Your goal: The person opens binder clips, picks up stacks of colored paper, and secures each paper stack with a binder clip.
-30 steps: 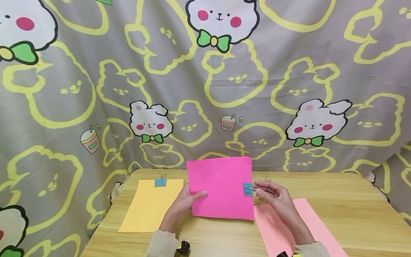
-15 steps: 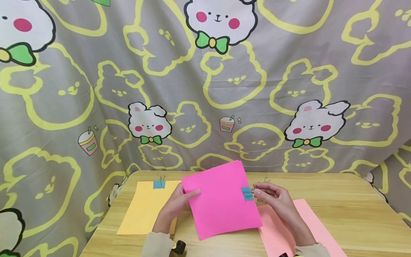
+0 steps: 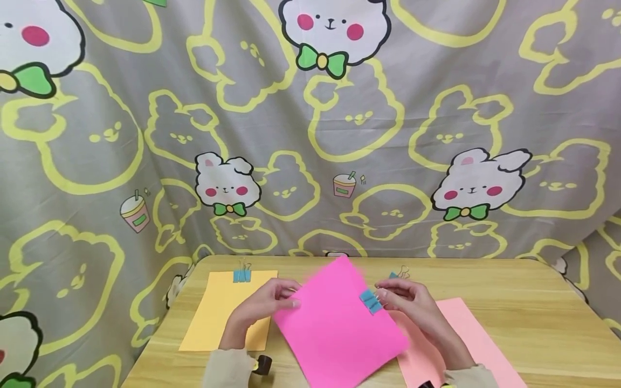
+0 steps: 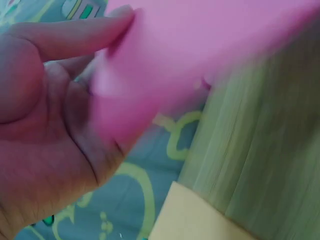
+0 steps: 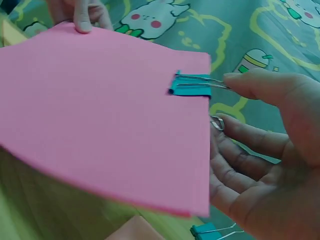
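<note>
A magenta stack of paper sheets (image 3: 335,328) is held tilted above the table between both hands. My left hand (image 3: 262,307) pinches its upper left edge, thumb (image 4: 75,37) on the front face and fingers partly hidden behind. A blue binder clip (image 3: 371,300) bites the stack's right edge. My right hand (image 3: 417,304) pinches this clip's wire handles; in the right wrist view the thumb (image 5: 260,87) meets the front handle and the index finger lies at the rear one (image 5: 217,123).
Yellow paper (image 3: 213,318) lies at left on the wooden table (image 3: 524,307), a blue binder clip (image 3: 242,276) on its far edge. Salmon paper (image 3: 470,328) lies at right, partly under my right forearm. Another blue binder clip (image 5: 206,231) sits beyond my right hand. A patterned curtain (image 3: 301,129) hangs behind.
The magenta stack has turned clockwise and dropped lower, its left side brought down toward the table's near side. My left hand has shifted left; my right hand stays at the clip.
</note>
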A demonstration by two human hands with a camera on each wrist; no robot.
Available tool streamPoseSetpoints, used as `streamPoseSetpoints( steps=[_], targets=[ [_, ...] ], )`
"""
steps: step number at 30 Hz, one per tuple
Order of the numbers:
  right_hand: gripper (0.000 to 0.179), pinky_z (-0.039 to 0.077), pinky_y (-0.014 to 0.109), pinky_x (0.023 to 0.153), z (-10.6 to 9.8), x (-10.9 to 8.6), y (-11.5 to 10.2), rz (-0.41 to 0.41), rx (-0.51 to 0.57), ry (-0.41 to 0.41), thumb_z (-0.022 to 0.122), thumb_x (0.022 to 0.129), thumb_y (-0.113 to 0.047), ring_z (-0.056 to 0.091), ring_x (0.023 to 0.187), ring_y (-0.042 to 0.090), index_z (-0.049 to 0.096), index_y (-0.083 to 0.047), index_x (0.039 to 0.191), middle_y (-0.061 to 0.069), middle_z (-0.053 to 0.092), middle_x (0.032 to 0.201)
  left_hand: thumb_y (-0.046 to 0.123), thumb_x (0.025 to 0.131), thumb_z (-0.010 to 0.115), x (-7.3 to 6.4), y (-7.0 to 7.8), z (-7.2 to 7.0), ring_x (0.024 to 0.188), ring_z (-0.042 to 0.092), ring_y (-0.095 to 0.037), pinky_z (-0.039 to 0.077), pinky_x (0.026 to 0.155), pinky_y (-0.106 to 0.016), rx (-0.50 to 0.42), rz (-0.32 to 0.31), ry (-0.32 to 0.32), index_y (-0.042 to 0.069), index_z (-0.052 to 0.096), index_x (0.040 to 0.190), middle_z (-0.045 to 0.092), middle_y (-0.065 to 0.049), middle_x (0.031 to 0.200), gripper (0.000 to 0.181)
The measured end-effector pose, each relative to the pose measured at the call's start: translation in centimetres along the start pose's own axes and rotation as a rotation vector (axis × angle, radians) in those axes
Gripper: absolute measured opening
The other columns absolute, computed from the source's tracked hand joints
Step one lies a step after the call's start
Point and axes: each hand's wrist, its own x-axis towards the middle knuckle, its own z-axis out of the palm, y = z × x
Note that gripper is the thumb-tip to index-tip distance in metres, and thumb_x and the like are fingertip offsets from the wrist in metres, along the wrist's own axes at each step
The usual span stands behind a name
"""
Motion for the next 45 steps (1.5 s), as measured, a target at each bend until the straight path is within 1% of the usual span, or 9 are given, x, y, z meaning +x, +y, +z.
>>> streamPoseSetpoints(
  steps=[6, 13, 17, 22, 25, 29, 33, 37, 45],
  targets=[
    [0.045, 0.058, 0.031, 0.086, 1.3, -0.2, 0.3, 0.031, -0.063, -0.082, 0.068, 0.100, -0.026, 0.070, 0.105, 0.017, 0.063, 0.006, 0.132, 0.028, 0.063, 0.131, 0.004, 0.101, 0.061, 1.4, 0.6, 2.8, 0.061, 0.042, -0.011, 0.037, 0.057, -0.025, -0.017, -0.072, -0.036, -0.004, 0.063, 0.113, 0.061, -0.002, 0.079, 0.014],
    [0.047, 0.058, 0.029, 0.082, 2.5, 0.3, 0.5, 0.009, -0.149, -0.086, 0.069, 0.100, -0.028, 0.070, 0.101, 0.019, 0.063, 0.007, 0.131, 0.020, 0.069, 0.122, 0.000, 0.101, 0.059, 2.1, 0.3, 4.4, 0.079, 0.058, -0.014, 0.047, 0.068, -0.027, 0.024, -0.067, 0.107, -0.003, 0.063, 0.104, 0.066, -0.006, 0.093, 0.005],
    [0.040, 0.056, 0.027, 0.079, 1.8, 0.5, 0.4, -0.078, -0.303, 0.074, 0.072, 0.098, -0.025, 0.069, 0.096, 0.018, 0.068, 0.004, 0.125, 0.012, 0.073, 0.113, 0.000, 0.103, 0.056, 1.9, 0.1, 4.2, 0.090, 0.063, -0.019, 0.051, 0.077, -0.033, 0.062, -0.090, 0.204, 0.000, 0.066, 0.109, 0.069, -0.010, 0.102, 0.012],
    [0.029, 0.055, 0.025, 0.075, -0.3, 1.1, 0.2, -0.152, -0.543, 0.344, 0.074, 0.096, -0.015, 0.069, 0.092, 0.025, 0.071, 0.001, 0.119, 0.011, 0.074, 0.103, -0.003, 0.104, 0.052, 2.0, -0.7, 3.2, 0.083, 0.058, -0.020, 0.046, 0.070, -0.032, 0.057, -0.140, 0.352, -0.003, 0.058, 0.098, 0.064, -0.011, 0.095, 0.008],
    [0.031, 0.056, 0.033, 0.075, -1.4, 1.7, -0.1, -0.148, -0.657, 0.409, 0.073, 0.095, -0.012, 0.068, 0.093, 0.031, 0.069, 0.004, 0.122, 0.015, 0.071, 0.102, -0.005, 0.103, 0.051, 2.2, -1.3, 2.7, 0.077, 0.054, -0.020, 0.043, 0.066, -0.030, 0.037, -0.156, 0.436, -0.005, 0.052, 0.093, 0.059, -0.011, 0.090, 0.009],
    [0.040, 0.055, 0.050, 0.076, -2.3, 2.9, -0.2, -0.118, -0.762, 0.408, 0.071, 0.096, -0.013, 0.066, 0.095, 0.039, 0.063, 0.009, 0.128, 0.026, 0.066, 0.108, -0.008, 0.101, 0.050, 2.4, -2.0, 2.7, 0.078, 0.053, -0.021, 0.043, 0.068, -0.031, 0.053, -0.171, 0.534, -0.007, 0.050, 0.094, 0.059, -0.015, 0.090, 0.007],
    [0.043, 0.054, 0.054, 0.077, -2.8, 4.2, 0.4, -0.046, -0.813, 0.350, 0.069, 0.098, -0.016, 0.065, 0.096, 0.041, 0.060, 0.012, 0.131, 0.029, 0.065, 0.112, -0.008, 0.100, 0.052, 2.6, -2.7, 2.9, 0.081, 0.054, -0.023, 0.043, 0.071, -0.033, 0.154, -0.186, 0.595, -0.003, 0.049, 0.092, 0.060, -0.017, 0.093, 0.009],
    [0.038, 0.052, 0.047, 0.072, -3.0, 4.9, 1.0, 0.022, -0.847, 0.314, 0.068, 0.099, -0.015, 0.063, 0.084, 0.032, 0.063, 0.012, 0.126, 0.022, 0.067, 0.101, -0.006, 0.098, 0.059, 2.6, -2.8, 3.3, 0.078, 0.054, -0.022, 0.043, 0.068, -0.033, 0.297, -0.223, 0.632, -0.002, 0.053, 0.091, 0.061, -0.014, 0.088, 0.009],
    [0.011, 0.050, 0.043, 0.065, -3.3, 4.9, 0.3, -0.048, -0.872, 0.352, 0.067, 0.096, -0.006, 0.062, 0.072, 0.027, 0.072, 0.004, 0.098, 0.015, 0.070, 0.088, -0.003, 0.093, 0.070, 2.8, -2.8, 3.3, 0.075, 0.061, -0.023, 0.052, 0.067, -0.037, 0.508, -0.315, 0.665, -0.006, 0.064, 0.110, 0.068, -0.015, 0.087, 0.018]
  ],
)
